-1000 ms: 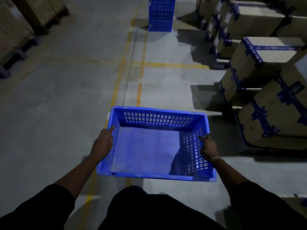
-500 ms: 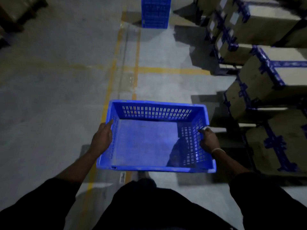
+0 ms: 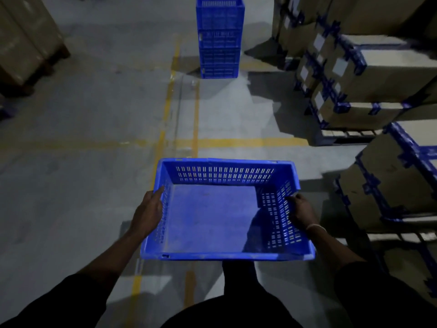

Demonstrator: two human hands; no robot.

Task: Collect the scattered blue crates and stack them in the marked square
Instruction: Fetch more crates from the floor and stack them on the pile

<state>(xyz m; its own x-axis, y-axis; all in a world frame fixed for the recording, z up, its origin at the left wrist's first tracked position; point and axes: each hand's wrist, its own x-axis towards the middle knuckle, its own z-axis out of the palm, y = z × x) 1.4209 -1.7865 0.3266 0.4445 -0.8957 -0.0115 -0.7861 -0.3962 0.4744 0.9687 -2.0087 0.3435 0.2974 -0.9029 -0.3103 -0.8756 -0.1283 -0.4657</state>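
- Empty blue slotted plastic crate (image 3: pixel 212 218) carried near, above grey concrete floor (image 3: pixel 82 185).
- Left hand (image 3: pixel 147 213) gripping left rim; right hand (image 3: pixel 300 209) grasping right wall.
- Stacked blue plastic crates (image 3: pixel 218 39) far ahead.

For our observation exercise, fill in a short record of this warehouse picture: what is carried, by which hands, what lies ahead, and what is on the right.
carried: empty blue crate
left hand: holds the crate's left wall
right hand: fingers grip the crate's right wall
ahead: stack of blue crates on the floor
right side: taped cardboard boxes
floor marks: yellow lines
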